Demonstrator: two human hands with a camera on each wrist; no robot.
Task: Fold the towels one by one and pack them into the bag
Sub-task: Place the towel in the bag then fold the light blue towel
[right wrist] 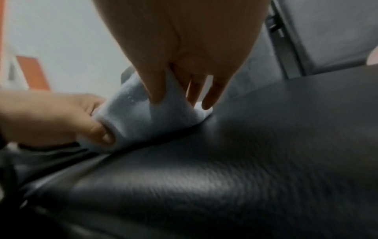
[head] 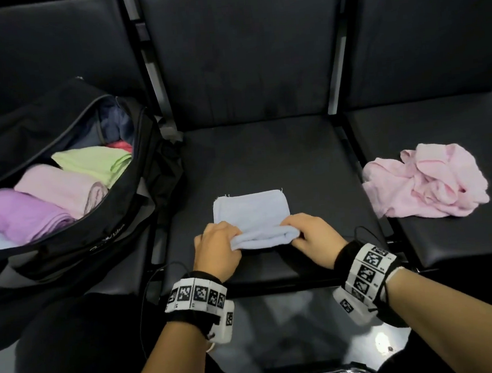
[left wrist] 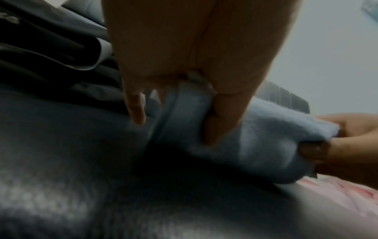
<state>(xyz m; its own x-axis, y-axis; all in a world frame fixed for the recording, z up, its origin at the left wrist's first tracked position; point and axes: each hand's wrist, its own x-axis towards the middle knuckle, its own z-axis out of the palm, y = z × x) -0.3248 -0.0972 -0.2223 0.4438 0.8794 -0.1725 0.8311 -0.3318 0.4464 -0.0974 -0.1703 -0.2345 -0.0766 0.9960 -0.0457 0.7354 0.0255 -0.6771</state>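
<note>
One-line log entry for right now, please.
step: rolling blue towel | left hand, right hand: gripping roll ends | pink towel: unfolded | bag: open

The scene is seen from above and behind by the head view, angled forward and down over both forearms onto a row of black seats [head: 266,160], with a bag [head: 63,220] at the left edge. The left wrist view is set very low and close, aimed along the left hand [left wrist: 194,56] toward the right. The right wrist view is placed equally low and close, aimed along the right hand [right wrist: 184,40] toward the left. The light blue towel [head: 253,212] and both hands are shared by all three views.
</note>
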